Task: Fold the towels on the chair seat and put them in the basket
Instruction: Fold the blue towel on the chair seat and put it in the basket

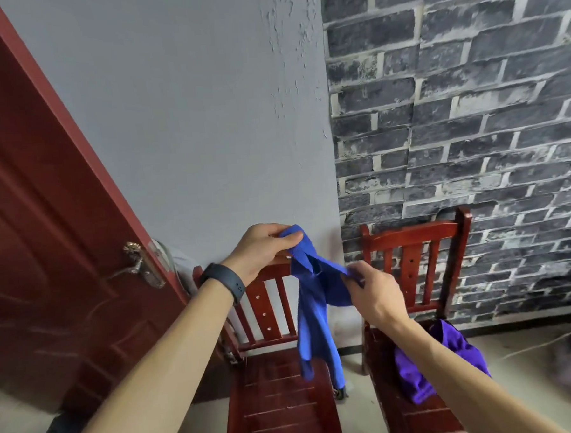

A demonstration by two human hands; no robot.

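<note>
Blue towel (pixel 315 301) held in the air above the left chair (pixel 280 398), bunched and twisted. The left hand (pixel 262 250) pinched its top corner between closed fingers; the right hand (pixel 374 294) gripped a second edge, lower and to the right of that chair's backrest. Risk, as judged: the twist could carry into the fold, or the hanging tail could snag on the seat. A purple towel (pixel 434 370) lay on the right chair (pixel 420 408), partly hidden by the right forearm. No basket was in view.
</note>
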